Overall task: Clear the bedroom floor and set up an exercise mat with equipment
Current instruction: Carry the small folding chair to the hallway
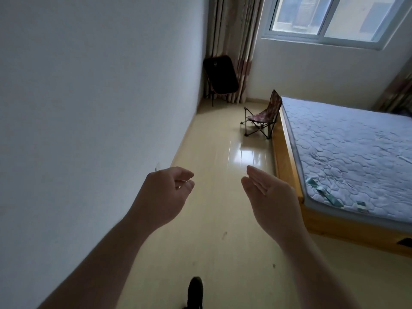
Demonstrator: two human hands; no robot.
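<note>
A small patterned folding chair (263, 117) stands on the glossy beige floor (214, 219) beside the bed's far corner. Further back, a dark folding chair (219, 75) leans in the corner by the curtain. My left hand (165, 197) is held out over the floor near the wall, fingers loosely curled, holding nothing. Level with it and close to the bed frame, my right hand (270, 199) is stretched out with flat fingers, also empty. No mat or exercise equipment is in view.
A bed with a grey quilted mattress (352, 152) on a wooden frame (287, 166) fills the right side. A white wall (89, 108) runs along the left. A window (334, 16) and curtain (238, 41) are at the back. My dark shoe (195, 293) is below.
</note>
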